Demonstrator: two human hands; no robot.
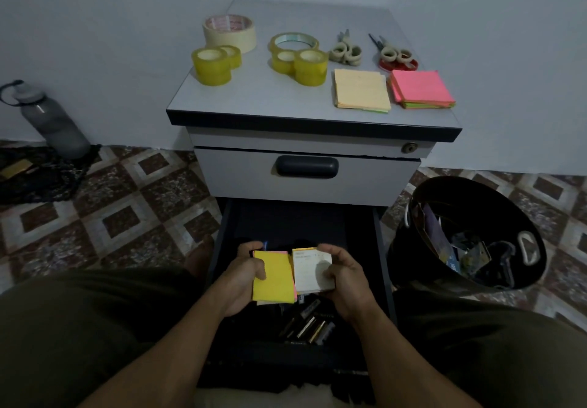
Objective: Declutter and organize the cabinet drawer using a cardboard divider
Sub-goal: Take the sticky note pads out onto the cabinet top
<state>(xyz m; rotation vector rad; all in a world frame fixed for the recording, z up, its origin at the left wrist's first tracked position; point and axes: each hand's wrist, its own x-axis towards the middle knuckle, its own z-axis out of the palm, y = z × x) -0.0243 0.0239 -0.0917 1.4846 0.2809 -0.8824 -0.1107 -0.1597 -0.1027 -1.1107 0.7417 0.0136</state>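
The sorting looks about midway. The emptying is largely done, while the dividing has not begun; no cardboard divider is in view.

On the grey cabinet's top, the counter (279, 99), things lie grouped by kind:
- **Back left corner:** a cream masking-tape roll (229, 32), with yellow-tinted clear tape rolls (214, 64) in front of it and toward the middle.
- **Back right:** two pairs of pale-handled scissors (344, 50).
- **Front right edge:** a pale yellow stack of paper notes (361, 89), and just beside it a pink stack of sticky notes (421, 88).

The dark lower drawer (219, 242) stands pulled out, and the grey upper drawer (305, 185) is closed. Over the open drawer, the left hand (244, 277) has its fingers curled round a bright yellow sticky-note pad (273, 277). The right hand (346, 277) grips a white notepad (313, 272), its fingers wrapped round the pad's edges, and the two pads are side by side.

Below them, near the drawer's front edge, lies a loose cluster of what seem to be pens or markers (306, 328) — the interior is too dark to be sure what else is there.

The round black plastic bin (409, 264) on the floor, right of the drawer, holds discarded paper and packaging.

Left to do: clear the remaining items, fit the divider and put the groups back.
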